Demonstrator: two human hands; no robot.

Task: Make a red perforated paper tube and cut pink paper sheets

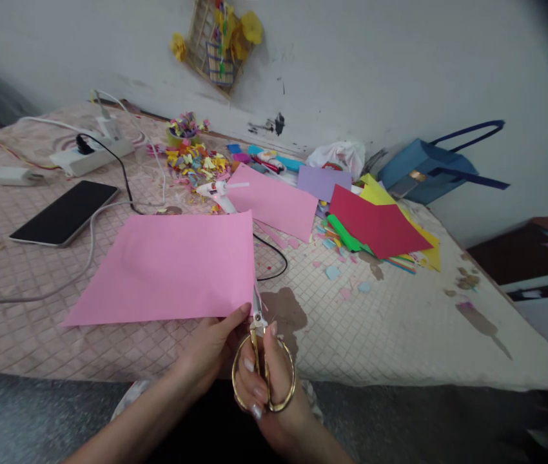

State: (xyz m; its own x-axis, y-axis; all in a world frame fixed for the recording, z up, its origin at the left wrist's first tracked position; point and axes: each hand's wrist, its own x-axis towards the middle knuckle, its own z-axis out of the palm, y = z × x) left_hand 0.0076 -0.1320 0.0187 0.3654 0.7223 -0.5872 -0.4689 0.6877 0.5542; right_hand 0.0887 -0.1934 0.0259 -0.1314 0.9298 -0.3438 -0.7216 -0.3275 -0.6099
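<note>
A large pink paper sheet is held over the near side of the table. My left hand pinches its near right corner, thumb on top. My right hand is wrapped round the gold handles of a pair of scissors. The scissor blades point away from me, along the sheet's right edge, with a thin sliver of pink beside them. Part of the blades is hidden by the paper.
Behind the sheet lie a white glue gun, another pink sheet, paper scraps and a red sheet. A tablet, cables and a power strip are at left. A blue bag leans by the wall.
</note>
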